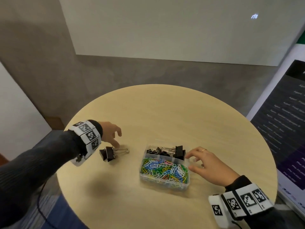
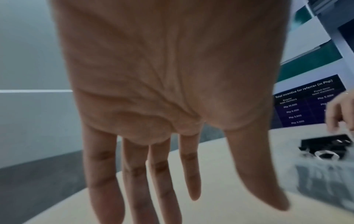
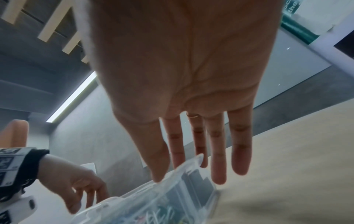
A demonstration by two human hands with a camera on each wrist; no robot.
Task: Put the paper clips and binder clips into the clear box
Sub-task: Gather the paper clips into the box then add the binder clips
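Observation:
A clear box (image 1: 185, 185) stands on the round table (image 1: 165, 109). Its front part holds several coloured paper clips (image 1: 165, 169); its back compartments hold black binder clips (image 1: 179, 152). Two more black binder clips (image 1: 108, 153) lie on the table left of the box. My left hand (image 1: 113, 136) hovers just above and behind them, fingers relaxed and holding nothing. My right hand (image 1: 201, 161) sits at the box's right side, fingers straight, fingertips (image 3: 158, 177) at its rim (image 3: 184, 166). The left wrist view shows the open left hand (image 2: 172, 166) and the box (image 2: 325, 174) blurred at right.
A dark poster stand (image 1: 283, 126) rises right of the table. A white board (image 1: 165, 30) leans on the grey wall behind. The table's edge (image 1: 69, 126) runs close to my left wrist. Bare tabletop lies behind and in front of the box.

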